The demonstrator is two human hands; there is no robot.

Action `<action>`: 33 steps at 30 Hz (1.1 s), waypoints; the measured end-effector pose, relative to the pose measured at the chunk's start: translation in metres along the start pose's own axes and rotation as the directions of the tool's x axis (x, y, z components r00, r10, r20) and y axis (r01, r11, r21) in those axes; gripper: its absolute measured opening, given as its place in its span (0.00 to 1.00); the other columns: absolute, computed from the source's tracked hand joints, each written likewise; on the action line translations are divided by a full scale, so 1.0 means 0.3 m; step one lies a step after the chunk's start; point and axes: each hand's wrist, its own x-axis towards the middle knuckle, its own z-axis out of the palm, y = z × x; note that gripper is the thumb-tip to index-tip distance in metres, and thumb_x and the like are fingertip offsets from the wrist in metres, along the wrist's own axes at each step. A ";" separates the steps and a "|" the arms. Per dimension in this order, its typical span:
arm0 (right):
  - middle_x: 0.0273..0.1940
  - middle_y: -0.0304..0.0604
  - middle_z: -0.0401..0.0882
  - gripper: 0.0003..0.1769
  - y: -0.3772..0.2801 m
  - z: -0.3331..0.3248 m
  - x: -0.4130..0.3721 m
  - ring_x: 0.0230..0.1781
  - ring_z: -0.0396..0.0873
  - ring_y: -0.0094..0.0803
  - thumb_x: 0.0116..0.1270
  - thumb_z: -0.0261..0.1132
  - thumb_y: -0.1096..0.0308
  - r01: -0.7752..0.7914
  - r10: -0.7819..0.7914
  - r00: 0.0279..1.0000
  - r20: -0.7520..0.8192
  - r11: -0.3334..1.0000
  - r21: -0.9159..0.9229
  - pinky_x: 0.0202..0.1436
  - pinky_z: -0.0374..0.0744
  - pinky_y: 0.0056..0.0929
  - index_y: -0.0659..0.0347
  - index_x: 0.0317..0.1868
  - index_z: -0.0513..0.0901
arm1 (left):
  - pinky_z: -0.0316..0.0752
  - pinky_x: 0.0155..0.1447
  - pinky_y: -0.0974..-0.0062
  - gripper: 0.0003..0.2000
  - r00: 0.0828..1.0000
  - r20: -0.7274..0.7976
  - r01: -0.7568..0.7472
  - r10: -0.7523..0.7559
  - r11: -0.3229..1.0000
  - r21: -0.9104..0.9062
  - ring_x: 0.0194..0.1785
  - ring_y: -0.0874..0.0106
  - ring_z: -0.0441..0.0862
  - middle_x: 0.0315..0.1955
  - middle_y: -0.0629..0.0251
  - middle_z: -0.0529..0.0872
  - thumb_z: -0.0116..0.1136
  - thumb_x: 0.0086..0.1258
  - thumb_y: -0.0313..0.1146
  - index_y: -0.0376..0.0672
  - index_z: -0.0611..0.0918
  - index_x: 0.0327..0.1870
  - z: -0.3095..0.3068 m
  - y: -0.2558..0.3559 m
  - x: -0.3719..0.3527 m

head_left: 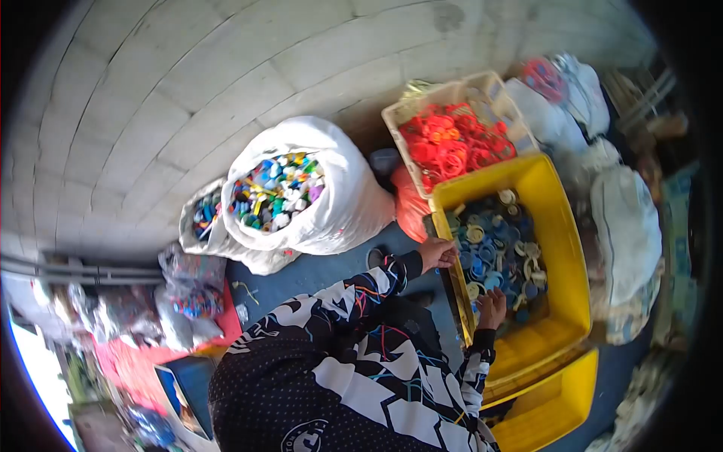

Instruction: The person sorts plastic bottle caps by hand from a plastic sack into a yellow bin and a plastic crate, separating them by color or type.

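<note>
A yellow bin [559,226] in front of me holds many blue and cream plastic caps [497,252]. My left hand [438,255] is at the bin's near rim, its fingers curled together. Whether it grips something small, I cannot make out. Over the near side of the bin is my right hand [492,309], its fingers bent and slightly apart, with no held object visible. Just beyond those fingertips lies a blue cap [493,280].
A cream crate [520,124] of red plastic pieces [452,143] adjoins the bin. White sacks [354,196] of mixed coloured caps stand by the block wall [188,90]. Another yellow bin [568,407] sits to my right. Filled white bags [625,233] line the far side.
</note>
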 end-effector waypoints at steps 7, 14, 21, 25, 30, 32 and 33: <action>0.40 0.45 0.80 0.16 -0.045 0.426 0.119 0.37 0.79 0.32 0.60 0.60 0.72 0.496 -0.311 0.857 0.410 0.711 -0.498 0.44 0.77 0.29 0.64 0.50 0.77 | 0.79 0.36 0.78 0.18 0.930 -0.285 -0.243 0.232 0.970 -0.004 0.27 0.78 0.80 0.24 0.69 0.82 0.51 0.72 0.47 0.40 0.80 0.30 -0.389 0.086 -0.273; 0.34 0.45 0.82 0.12 -0.150 1.219 -0.060 0.34 0.80 0.31 0.61 0.61 0.73 0.702 -0.278 0.665 0.693 0.548 -0.454 0.40 0.77 0.28 0.62 0.47 0.78 | 0.69 0.26 0.82 0.18 0.750 -0.485 -0.380 0.450 0.893 0.241 0.21 0.82 0.74 0.23 0.69 0.81 0.53 0.71 0.46 0.38 0.81 0.31 -0.887 0.107 -0.619; 0.32 0.47 0.83 0.12 0.034 1.883 -0.232 0.33 0.82 0.37 0.57 0.63 0.77 0.883 -0.171 0.287 0.943 0.430 -0.191 0.37 0.79 0.31 0.62 0.43 0.79 | 0.72 0.34 0.78 0.15 0.495 -0.674 -0.337 0.548 0.836 0.432 0.28 0.78 0.78 0.26 0.65 0.84 0.58 0.67 0.40 0.34 0.80 0.38 -1.370 0.097 -0.874; 0.33 0.48 0.82 0.10 0.105 2.076 -0.282 0.35 0.81 0.45 0.55 0.61 0.77 0.942 -0.065 0.182 0.981 0.298 -0.155 0.39 0.78 0.38 0.60 0.39 0.81 | 0.75 0.39 0.72 0.15 0.406 -0.728 -0.288 0.553 0.833 0.473 0.32 0.69 0.83 0.28 0.59 0.85 0.59 0.64 0.42 0.36 0.80 0.37 -1.538 0.128 -0.956; 0.36 0.45 0.82 0.07 0.218 2.216 -0.257 0.38 0.80 0.43 0.55 0.62 0.71 0.999 0.086 -0.018 0.996 0.050 0.014 0.44 0.77 0.40 0.58 0.35 0.84 | 0.75 0.39 0.72 0.14 0.358 -0.734 -0.225 0.577 0.816 0.532 0.33 0.69 0.82 0.29 0.59 0.85 0.60 0.64 0.40 0.36 0.80 0.38 -1.598 0.158 -0.958; 0.36 0.43 0.82 0.07 0.255 2.229 -0.245 0.41 0.78 0.42 0.55 0.63 0.69 0.992 0.110 -0.042 0.993 -0.112 0.055 0.47 0.75 0.39 0.57 0.34 0.85 | 0.75 0.39 0.70 0.15 0.331 -0.757 -0.246 0.564 0.826 0.507 0.34 0.67 0.82 0.29 0.58 0.85 0.61 0.63 0.41 0.37 0.80 0.37 -1.590 0.145 -0.940; 0.38 0.42 0.81 0.07 0.256 2.233 -0.251 0.47 0.74 0.41 0.53 0.65 0.67 0.989 0.142 0.006 0.990 -0.144 0.015 0.51 0.73 0.40 0.55 0.33 0.85 | 0.75 0.39 0.71 0.14 0.318 -0.779 -0.238 0.540 0.841 0.486 0.33 0.67 0.82 0.29 0.58 0.85 0.61 0.63 0.41 0.36 0.80 0.37 -1.573 0.144 -0.944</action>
